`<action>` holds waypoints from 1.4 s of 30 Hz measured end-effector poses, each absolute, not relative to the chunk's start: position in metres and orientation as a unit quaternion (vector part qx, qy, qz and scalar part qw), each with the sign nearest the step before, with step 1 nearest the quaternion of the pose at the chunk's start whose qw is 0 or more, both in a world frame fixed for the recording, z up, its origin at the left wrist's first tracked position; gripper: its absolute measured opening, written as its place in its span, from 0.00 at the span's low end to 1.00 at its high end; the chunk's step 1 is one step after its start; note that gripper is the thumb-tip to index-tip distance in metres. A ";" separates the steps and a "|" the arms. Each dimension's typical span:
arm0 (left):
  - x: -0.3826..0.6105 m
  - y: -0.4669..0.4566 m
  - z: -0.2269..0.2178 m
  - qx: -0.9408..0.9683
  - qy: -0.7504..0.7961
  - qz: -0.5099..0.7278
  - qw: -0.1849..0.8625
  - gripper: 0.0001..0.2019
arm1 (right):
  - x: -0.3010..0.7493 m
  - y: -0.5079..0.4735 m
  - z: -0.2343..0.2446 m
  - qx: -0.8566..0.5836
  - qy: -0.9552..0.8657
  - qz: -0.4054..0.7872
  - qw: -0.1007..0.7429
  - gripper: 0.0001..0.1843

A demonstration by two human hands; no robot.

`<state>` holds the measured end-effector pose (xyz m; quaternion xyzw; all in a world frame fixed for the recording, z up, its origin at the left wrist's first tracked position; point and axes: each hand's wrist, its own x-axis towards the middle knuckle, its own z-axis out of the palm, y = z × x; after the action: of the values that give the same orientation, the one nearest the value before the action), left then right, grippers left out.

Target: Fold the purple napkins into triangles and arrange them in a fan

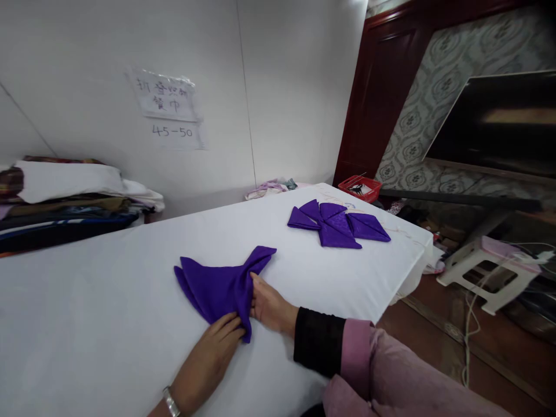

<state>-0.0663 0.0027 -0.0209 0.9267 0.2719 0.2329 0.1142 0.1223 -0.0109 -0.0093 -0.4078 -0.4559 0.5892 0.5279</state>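
Note:
A purple cloth napkin (pixel 212 286), partly folded and gathered, lies on the white-covered table (pixel 87 336). Two pointed corners spread to its left, and another corner sticks up at the upper right. My left hand (pixel 212 359) holds the napkin's near edge, fingers closed on the cloth and the thumb hidden. On the right side, my right hand (pixel 271 304) pinches a gathered fold, with its lower fingers curled under and partly out of sight. Farther back on the table, several folded purple napkins (pixel 339 226) lie grouped together, apart from my hands.
Stacked clothes (pixel 78 202) stand at the back left along the white wall (pixel 286 87), which bears handwritten paper signs (pixel 167 107). A red basket (pixel 360 188) sits by the table's far corner. Beyond the right edge are a white stool (pixel 490 266) and a loose cable (pixel 469 336).

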 end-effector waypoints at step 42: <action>-0.073 -0.008 -0.008 0.681 0.723 0.114 0.019 0.29 | 0.147 -0.020 -0.003 -0.596 -0.736 0.186 0.262 0.38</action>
<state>-0.0730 -0.0076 -0.0084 0.6807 0.7234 0.1140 0.0192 0.1471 -0.0198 -0.0031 -0.5963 -0.7356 0.1860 0.2621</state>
